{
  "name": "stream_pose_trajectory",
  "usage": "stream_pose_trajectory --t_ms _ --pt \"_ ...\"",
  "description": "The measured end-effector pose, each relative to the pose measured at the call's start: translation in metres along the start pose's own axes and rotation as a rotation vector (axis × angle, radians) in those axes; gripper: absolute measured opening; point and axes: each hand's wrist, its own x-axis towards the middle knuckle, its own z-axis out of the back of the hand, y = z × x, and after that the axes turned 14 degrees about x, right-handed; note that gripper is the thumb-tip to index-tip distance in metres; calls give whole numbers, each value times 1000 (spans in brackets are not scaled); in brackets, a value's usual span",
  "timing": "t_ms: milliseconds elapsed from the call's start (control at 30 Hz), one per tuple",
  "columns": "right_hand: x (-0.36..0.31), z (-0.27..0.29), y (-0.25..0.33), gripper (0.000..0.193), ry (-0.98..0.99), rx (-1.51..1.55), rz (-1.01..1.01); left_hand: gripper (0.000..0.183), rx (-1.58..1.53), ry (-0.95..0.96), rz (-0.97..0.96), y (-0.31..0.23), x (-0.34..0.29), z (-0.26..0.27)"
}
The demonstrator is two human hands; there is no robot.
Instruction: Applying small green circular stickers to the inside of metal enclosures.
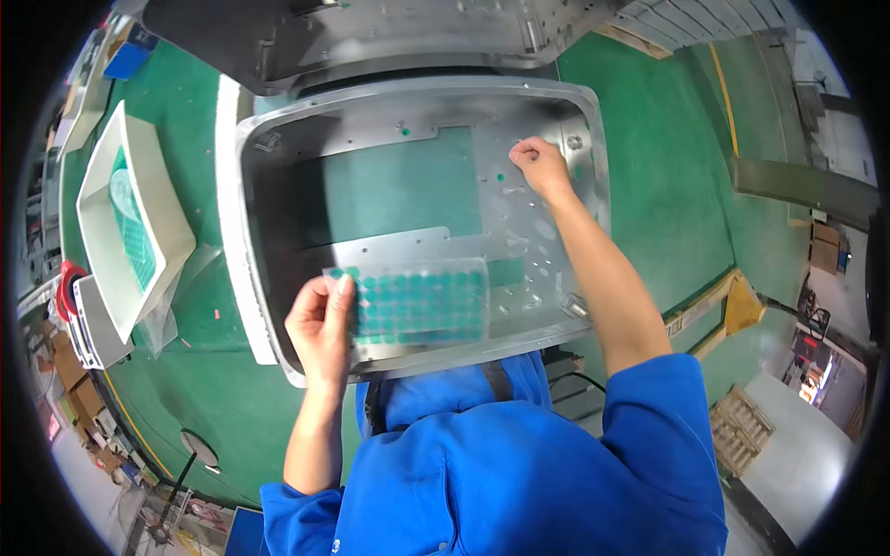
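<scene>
My left hand [320,320] pinches the left end of a clear sheet [422,306] covered with rows of round green stickers, thumb on top. The sheet is held over the near side of a large grey metal housing [371,248] with an open top. Over the right part of that housing, my right hand [545,170] has its fingertips pressed together; whatever is between them is too small to make out. A few green dots [501,177] show on the metal close to these fingers. Green floor shows through a wide cutout in the housing's bottom.
Beyond the housing stands another grey metal part [408,51]. To the left, a white bin [171,199] holds green sticker sheets and a round clear item, with a red ring-shaped thing [67,289] beside it. A wooden frame [709,310] lies at right.
</scene>
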Motion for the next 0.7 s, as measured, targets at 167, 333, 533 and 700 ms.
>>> stream_pose_trajectory --t_ms 167,333,533,700 --pt "-157 -37 116 28 820 164 458 7 -13 23 -126 -4 -41 24" --pt "-227 -61 145 16 1029 195 151 7 -63 -37 -317 -15 -90 58" --pt "-267 -97 135 15 1017 374 142 6 72 -121 -453 10 -123 82" --pt "-282 -105 115 10 851 487 38 8 89 -140 -465 33 -126 77"
